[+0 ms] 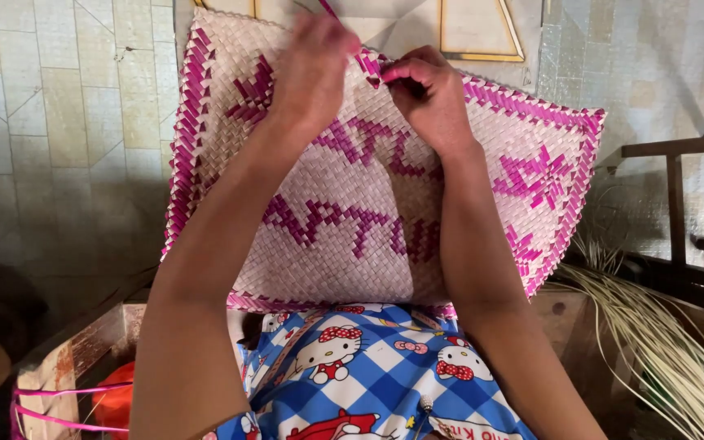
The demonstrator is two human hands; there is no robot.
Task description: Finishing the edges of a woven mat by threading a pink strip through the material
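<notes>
- The mat, a woven panel of pale strips with pink borders and pink figures, stands tilted on the person's lap, its face toward the camera.
- Its long axis runs left to right, dropping a little toward the right; its upper edge points away from the person, toward the tiled wall.
- The right hand sits at the mat's upper edge; its fingers are closed in a pinch on the pink border weave there.
- The left hand, blurred, is just left of the right one at the same edge; its fingers are closed around a thin pink strip that rises past the mat's top.
- Both forearms cross the mat's face from below.
- Below the mat lies blue checked cloth with cartoon cats.
- Right of the mat, a bundle of pale strips fans downward.
- Below and left of the mat, loose pink strips cross a wooden frame.
</notes>
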